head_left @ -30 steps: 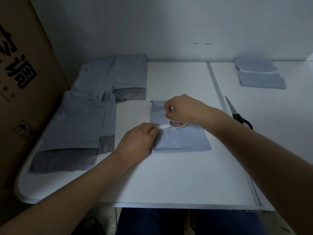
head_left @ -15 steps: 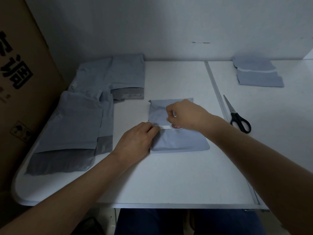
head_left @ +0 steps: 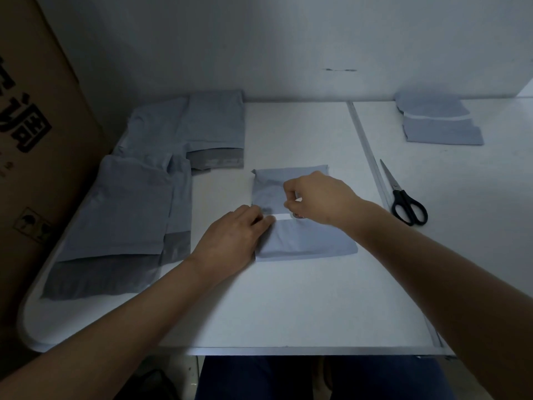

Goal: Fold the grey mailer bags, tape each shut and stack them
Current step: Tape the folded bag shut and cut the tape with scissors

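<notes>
A folded grey mailer bag (head_left: pixel 305 241) lies in the middle of the white table (head_left: pixel 288 307). My left hand (head_left: pixel 233 238) rests on the bag's left edge, fingertips pressing the end of a white tape strip (head_left: pixel 284 217). My right hand (head_left: pixel 317 196) grips a small tape roll (head_left: pixel 298 215), mostly hidden under the fingers, at the strip's right end. Unfolded grey mailer bags (head_left: pixel 124 206) lie spread at the left. A stack of folded bags (head_left: pixel 438 122) sits at the far right.
Black-handled scissors (head_left: pixel 403 200) lie right of the table seam. A large cardboard box (head_left: pixel 34 140) stands against the table's left side. A white wall runs behind the table.
My right hand has drawn the tape roll a little to the right, so more white strip shows across the bag. The left hand stays pressed on the tape's end.
</notes>
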Action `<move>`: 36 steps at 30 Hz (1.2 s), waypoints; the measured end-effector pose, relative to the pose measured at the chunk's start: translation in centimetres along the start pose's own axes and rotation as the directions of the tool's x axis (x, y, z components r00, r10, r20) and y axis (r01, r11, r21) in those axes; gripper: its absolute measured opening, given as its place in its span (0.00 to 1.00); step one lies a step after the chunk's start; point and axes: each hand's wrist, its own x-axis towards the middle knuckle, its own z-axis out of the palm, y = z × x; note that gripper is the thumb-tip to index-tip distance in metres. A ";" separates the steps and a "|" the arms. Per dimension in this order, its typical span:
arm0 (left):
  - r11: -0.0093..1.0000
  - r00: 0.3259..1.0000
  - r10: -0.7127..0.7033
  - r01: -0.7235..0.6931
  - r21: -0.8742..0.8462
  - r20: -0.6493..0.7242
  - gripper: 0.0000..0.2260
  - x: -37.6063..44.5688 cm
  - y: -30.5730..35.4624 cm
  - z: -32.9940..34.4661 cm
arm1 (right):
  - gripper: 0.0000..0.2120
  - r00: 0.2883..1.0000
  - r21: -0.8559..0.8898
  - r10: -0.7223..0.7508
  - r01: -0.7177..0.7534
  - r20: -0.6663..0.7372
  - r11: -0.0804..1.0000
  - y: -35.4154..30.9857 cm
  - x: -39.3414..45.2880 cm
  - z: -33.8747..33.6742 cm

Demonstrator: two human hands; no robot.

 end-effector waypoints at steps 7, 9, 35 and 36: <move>0.995 0.998 0.058 -0.059 -0.075 -0.018 0.08 2.3 -0.4 -0.2 | 0.07 0.997 0.145 0.079 -0.080 0.017 0.986 0.8 0.2 0.1; 0.994 0.999 0.034 -0.036 -0.106 -0.028 0.06 2.7 -0.1 0.3 | 0.08 0.995 0.164 0.091 -0.095 0.033 0.982 1.0 0.2 0.1; 0.994 0.988 0.108 -0.104 0.042 -0.113 0.15 1.3 0.6 1.7 | 0.17 0.978 0.108 0.088 -0.110 0.190 0.988 2.4 1.3 -0.7; 0.994 0.988 0.108 -0.104 0.040 -0.110 0.16 1.3 0.5 1.8 | 0.17 0.978 0.094 0.087 -0.106 0.191 0.990 2.5 1.3 -0.8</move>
